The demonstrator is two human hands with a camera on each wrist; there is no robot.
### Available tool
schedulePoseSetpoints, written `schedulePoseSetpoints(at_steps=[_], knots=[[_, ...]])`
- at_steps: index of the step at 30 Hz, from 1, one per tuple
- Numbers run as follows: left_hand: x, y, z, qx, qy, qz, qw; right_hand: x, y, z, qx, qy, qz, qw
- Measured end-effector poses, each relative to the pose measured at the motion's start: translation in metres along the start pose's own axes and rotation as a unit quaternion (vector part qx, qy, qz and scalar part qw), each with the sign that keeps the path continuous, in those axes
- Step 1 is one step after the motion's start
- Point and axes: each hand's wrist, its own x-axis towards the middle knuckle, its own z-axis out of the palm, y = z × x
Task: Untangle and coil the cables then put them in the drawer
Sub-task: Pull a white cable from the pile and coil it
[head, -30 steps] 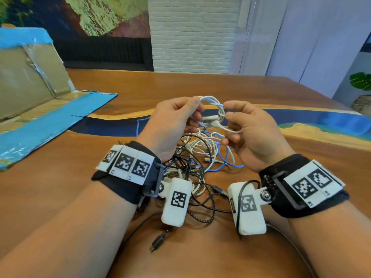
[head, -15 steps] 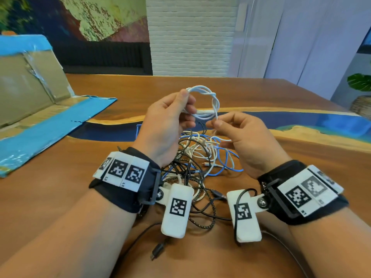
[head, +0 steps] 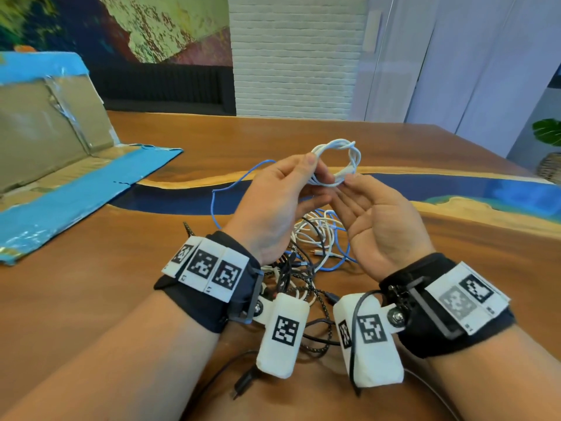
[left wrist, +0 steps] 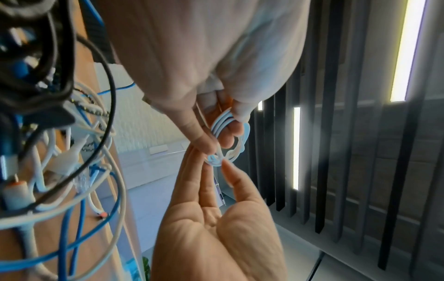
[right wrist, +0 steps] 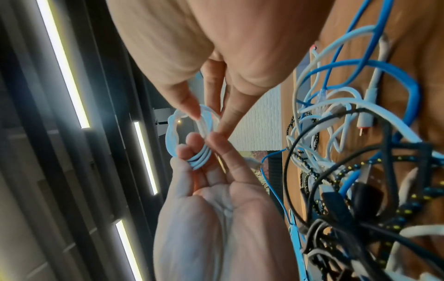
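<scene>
A: What does the cable look like?
B: One white coil (head: 337, 165), several loops wound tight, raised at mid-frame above the table (head: 394, 153).
A: Who has it?
B: The left hand (head: 279, 205) pinches it between thumb and fingers. The right hand (head: 379, 226) is palm-up, fingers nearly straight, fingertips just touching the coil.
A: Other cables?
B: A tangled pile (head: 309, 268) of blue, white and black ones beneath the hands; I cannot count them.

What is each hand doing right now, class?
Left hand: grips the white cable coil.
Right hand: fingers straight, fingertips touching the coil.
</scene>
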Motion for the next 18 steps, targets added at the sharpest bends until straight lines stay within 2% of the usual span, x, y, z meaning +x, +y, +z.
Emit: schedulePoseSetpoints(at_steps=[2, 9, 18], knots=[[0.001, 0.0, -0.003, 0.021, 0.0, -0.005, 1.0, -0.001, 0.0, 0.002, 0.011, -0.009, 0.006, 1.0], [0.004, -0.003, -0.01, 0.039, 0.03, -0.035, 0.998, -0.003, 0.0, -0.004, -0.085, -0.013, 0.03, 0.996], [0.007, 0.0, -0.014, 0.01, 0.064, -0.067, 0.996, -0.005, -0.009, -0.001, -0.185, -0.115, -0.019, 0.976]])
